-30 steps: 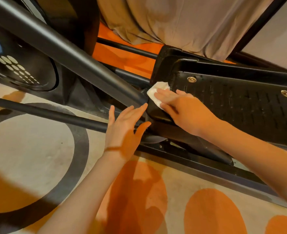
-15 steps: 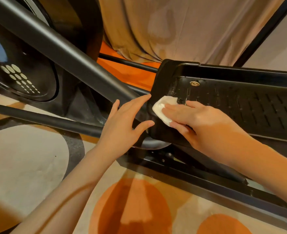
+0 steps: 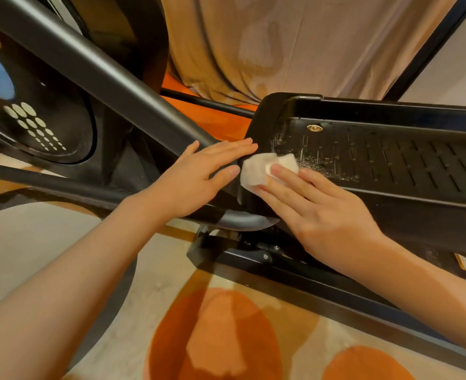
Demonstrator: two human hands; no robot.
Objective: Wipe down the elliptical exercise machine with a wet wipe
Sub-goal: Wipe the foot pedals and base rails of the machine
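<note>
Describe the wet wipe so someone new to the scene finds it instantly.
Start at the big black foot pedal of the elliptical, on the right. At its near front corner, the right hand presses the wet wipe with flat fingers. It is the only white, crumpled thing against the black plastic.

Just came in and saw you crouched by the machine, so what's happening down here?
A person is wiping the elliptical's black foot pedal. The right hand presses a white wet wipe against the pedal's front corner with flat fingers. The left hand rests open on the black arm beside the pedal. Specks show on the pedal's tread next to the wipe.
</note>
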